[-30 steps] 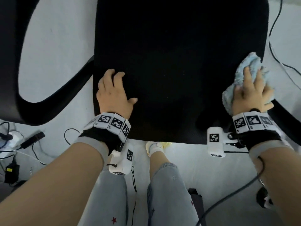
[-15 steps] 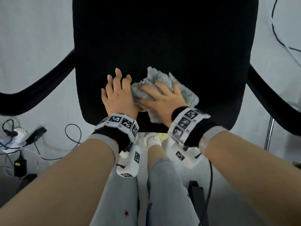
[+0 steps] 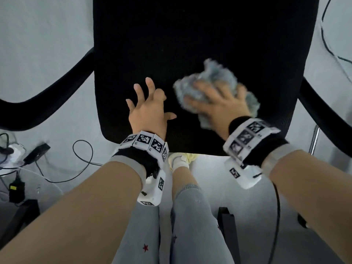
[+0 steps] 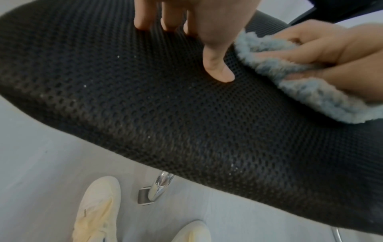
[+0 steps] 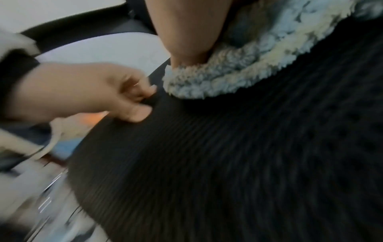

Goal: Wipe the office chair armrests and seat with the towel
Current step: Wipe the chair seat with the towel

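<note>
- Pale grey floor (image 3: 47,44) all round; loose black cables (image 3: 83,161) and a power strip (image 3: 13,151) at 9 o'clock, another cable (image 3: 331,44) at 2 o'clock.
- One office chair: black mesh seat (image 3: 200,44) fills centre to 12 o'clock of the head view, front edge toward the person.
- Two armrests: left armrest (image 3: 57,88) curves off at 9-10 o'clock, right armrest (image 3: 323,111) at 3 o'clock. Neither is being touched.
- Two legs in light jeans (image 3: 194,216) at 6 o'clock; two cream shoes (image 4: 97,209) on the floor under the seat edge in the left wrist view.
- Chrome chair-base part (image 4: 159,185) under the seat.
- One towel (image 3: 215,77), grey-blue, fluffy, bunched, lying on the seat at about 2 o'clock from the left hand, blurred.
- Right hand (image 3: 219,103) flat on top of the towel, fingers spread and curled over the bunch, pressing it to the mesh.
- Left hand (image 3: 148,109) holds nothing: fingers splayed, tips down on the seat near the front edge, thumb (image 4: 217,67) out toward the towel. Just beside the towel, not touching it.
- Step in hand, my read: wiping the seat, front-middle zone, left hand bracing the chair.
- Next move likely needs sweeps toward the seat's 12 o'clock and the side edges, steady downward pressure, towel kept bunched under the palm.
- Cannot tell whether the armrests are wiped yet.
- Small pale specks (image 4: 85,86) on the mesh near the front edge look worth a pass.
</note>
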